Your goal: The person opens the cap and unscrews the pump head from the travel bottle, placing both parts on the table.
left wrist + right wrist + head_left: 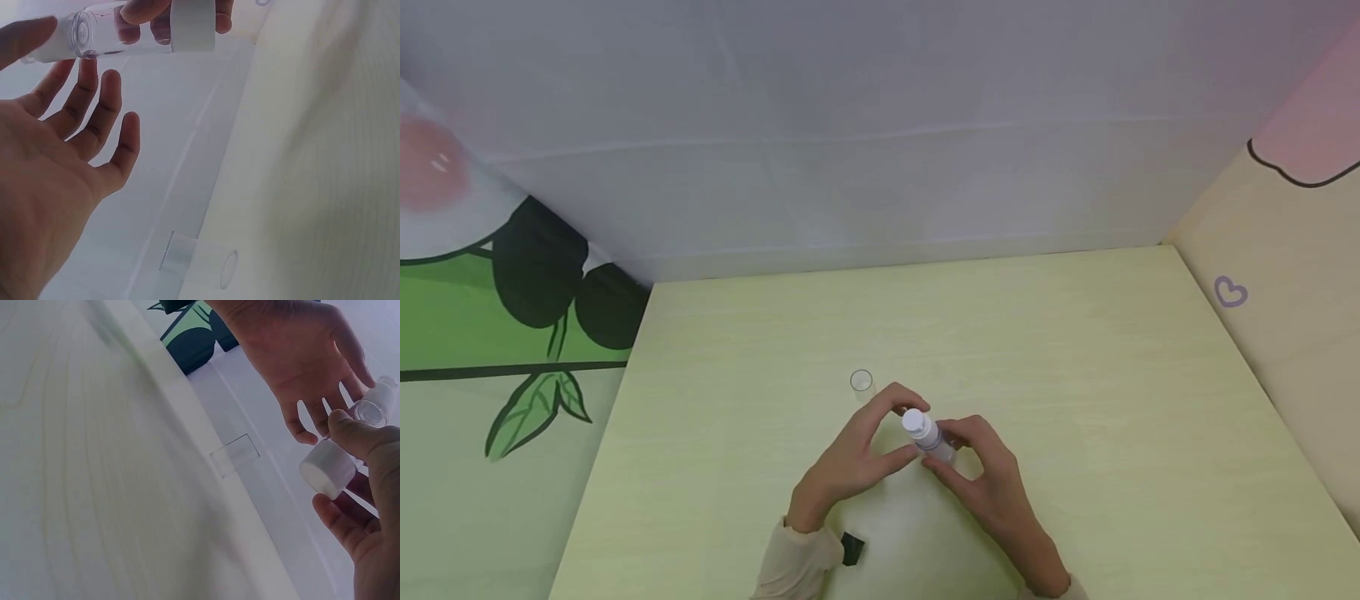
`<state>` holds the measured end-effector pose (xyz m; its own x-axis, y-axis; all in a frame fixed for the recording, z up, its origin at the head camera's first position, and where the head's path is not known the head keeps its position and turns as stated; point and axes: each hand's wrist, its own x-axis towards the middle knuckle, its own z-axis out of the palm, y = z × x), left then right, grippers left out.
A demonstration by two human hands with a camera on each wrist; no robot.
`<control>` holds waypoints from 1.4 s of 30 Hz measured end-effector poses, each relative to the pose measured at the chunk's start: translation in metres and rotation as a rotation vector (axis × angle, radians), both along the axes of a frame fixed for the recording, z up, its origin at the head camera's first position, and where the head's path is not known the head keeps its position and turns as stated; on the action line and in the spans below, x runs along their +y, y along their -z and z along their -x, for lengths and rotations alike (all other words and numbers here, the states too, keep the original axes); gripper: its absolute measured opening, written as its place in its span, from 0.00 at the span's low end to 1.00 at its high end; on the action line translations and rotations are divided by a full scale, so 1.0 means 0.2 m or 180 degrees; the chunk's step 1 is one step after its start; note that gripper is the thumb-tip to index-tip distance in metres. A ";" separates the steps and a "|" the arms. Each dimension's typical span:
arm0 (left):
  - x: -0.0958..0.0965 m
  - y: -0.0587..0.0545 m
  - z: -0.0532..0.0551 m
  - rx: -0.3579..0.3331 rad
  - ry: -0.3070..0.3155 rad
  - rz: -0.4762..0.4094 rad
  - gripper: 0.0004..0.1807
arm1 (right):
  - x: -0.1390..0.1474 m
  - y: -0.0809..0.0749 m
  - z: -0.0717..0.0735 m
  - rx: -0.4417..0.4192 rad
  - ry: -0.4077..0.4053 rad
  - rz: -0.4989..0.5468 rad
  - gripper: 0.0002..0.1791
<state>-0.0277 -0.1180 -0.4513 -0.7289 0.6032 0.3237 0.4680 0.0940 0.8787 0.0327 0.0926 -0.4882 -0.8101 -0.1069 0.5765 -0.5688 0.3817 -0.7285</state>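
A small clear pump bottle (936, 446) with a white top (915, 421) and a white base (326, 469) is held tilted above the table. My right hand (988, 475) grips its lower body between thumb and fingers. At the upper end, the thumb and index finger of my left hand (853, 454) pinch the bottle around its white top. In the left wrist view the other fingers of that hand (56, 156) are spread loosely under the bottle (103, 31). A clear cap (861, 381) stands on the table just beyond my left hand.
The light wood-look table (715, 433) meets a pale cloth wall (880, 192) at the back. Printed panels flank it, one with a green leaf (538, 412) and one with a purple heart (1230, 292). Beside my left sleeve shows a small black piece (852, 548).
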 end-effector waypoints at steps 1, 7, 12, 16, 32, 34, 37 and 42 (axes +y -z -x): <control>0.00 0.00 0.00 0.0030 0.0036 -0.0027 0.23 | 0.00 0.00 0.00 -0.0022 0.0005 -0.0007 0.31; 0.01 0.02 0.02 0.0286 0.0027 -0.0144 0.21 | 0.01 0.00 -0.01 -0.0169 0.0027 -0.0021 0.32; 0.02 0.03 0.03 0.0323 -0.0014 -0.0196 0.18 | 0.01 0.00 0.00 -0.0092 0.0030 0.0009 0.32; 0.02 0.04 0.03 0.0269 -0.0057 -0.0204 0.19 | 0.01 0.00 0.00 -0.0114 0.0012 0.0021 0.32; 0.02 0.01 0.00 0.0164 0.0076 -0.0041 0.19 | 0.01 0.01 0.00 -0.0144 0.0004 -0.0008 0.32; 0.02 0.01 0.01 0.0201 0.0057 -0.0046 0.18 | 0.01 0.00 0.00 -0.0155 -0.0009 -0.0005 0.32; 0.01 0.01 0.01 0.0238 0.0023 -0.0062 0.17 | 0.01 0.00 0.00 -0.0117 -0.0015 -0.0006 0.33; 0.01 0.02 0.02 0.0228 -0.0039 -0.0057 0.18 | 0.00 0.00 0.00 -0.0056 0.0016 -0.0039 0.32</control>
<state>-0.0315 -0.1158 -0.4560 -0.7108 0.5879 0.3860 0.5287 0.0847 0.8446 0.0336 0.0926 -0.4877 -0.8207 -0.1098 0.5607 -0.5540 0.3934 -0.7337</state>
